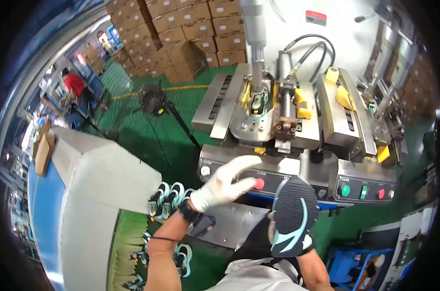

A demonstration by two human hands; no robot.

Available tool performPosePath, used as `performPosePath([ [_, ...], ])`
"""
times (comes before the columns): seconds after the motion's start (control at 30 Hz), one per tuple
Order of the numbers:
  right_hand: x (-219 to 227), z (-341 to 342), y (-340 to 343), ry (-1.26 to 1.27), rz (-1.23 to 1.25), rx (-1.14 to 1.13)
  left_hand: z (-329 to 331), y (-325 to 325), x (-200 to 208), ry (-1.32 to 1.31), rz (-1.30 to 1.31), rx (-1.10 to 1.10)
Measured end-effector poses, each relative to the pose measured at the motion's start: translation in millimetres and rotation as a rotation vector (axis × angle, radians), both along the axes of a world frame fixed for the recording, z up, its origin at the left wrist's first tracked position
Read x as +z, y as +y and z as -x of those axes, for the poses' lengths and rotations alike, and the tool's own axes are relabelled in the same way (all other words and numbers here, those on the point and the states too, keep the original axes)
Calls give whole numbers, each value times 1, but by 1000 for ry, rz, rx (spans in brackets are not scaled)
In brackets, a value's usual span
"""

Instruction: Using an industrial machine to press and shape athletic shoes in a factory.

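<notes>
Left hand (226, 183), gloved with fingers spread, presses a red button (259, 184) on the control panel (278, 175), while beside it the right hand (305, 245) grips a dark shoe (293, 216) sole-up.

Gloved left hand (228, 183) reaches forward, fingers spread; right hand (278, 233) mostly hidden.

Shoe (293, 216): dark sole with teal stripe, sole facing camera, toe up, before control panel.
</notes>
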State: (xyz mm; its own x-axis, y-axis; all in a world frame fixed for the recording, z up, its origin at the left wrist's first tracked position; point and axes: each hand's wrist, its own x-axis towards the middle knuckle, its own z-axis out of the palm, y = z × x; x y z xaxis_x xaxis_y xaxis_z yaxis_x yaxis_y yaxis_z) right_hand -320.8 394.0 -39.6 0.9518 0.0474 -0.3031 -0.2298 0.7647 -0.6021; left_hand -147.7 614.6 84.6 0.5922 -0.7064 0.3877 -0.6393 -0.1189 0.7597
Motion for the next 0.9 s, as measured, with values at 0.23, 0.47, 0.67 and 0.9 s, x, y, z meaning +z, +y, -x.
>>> performPosePath([
  [0.23, -19, 88, -82, 48, -149, -299, -155, -84, -11, -198, -280, 224],
  [0.47, -58, 165, -89, 164, -112, -596, -272, -155, -61, 8, -498, 437],
  [0.67, -53, 191, -82, 272, -86, -694, -336, -181, -107, -236, -759, 655],
  [0.9, -114, 198, -73, 222, -49, -769, -324, -151, -38, -225, -535, 563],
])
